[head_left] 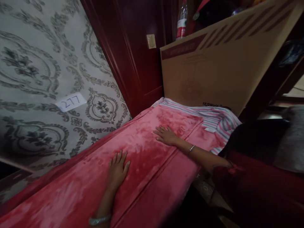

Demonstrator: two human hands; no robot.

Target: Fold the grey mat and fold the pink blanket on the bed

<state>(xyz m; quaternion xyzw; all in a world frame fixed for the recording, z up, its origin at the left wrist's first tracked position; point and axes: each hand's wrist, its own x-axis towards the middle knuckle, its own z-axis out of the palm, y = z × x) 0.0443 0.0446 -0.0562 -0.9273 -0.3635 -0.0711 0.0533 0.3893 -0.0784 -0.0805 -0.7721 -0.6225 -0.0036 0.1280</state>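
Note:
A red plush blanket (pixel 142 164) lies spread over a long surface, with a seam running along its near side. My left hand (pixel 118 169) rests flat on it, fingers spread, a pale bangle on the wrist. Farther along, my right hand (pixel 167 135) also presses palm down on the plush, its fingers apart and a thin silver bracelet on the wrist. Neither hand grips anything. Beyond the right hand, a striped pink, grey and white cloth (pixel 218 118) shows from under the blanket's far end, rumpled at the corner.
A large cardboard box (pixel 204 72) stands at the far end, with a plastic bottle (pixel 181 23) behind its top edge. Left of it are a dark red door panel (pixel 133 41) and a patterned wall (pixel 47 60) bearing a paper label (pixel 71 102) marked 277.

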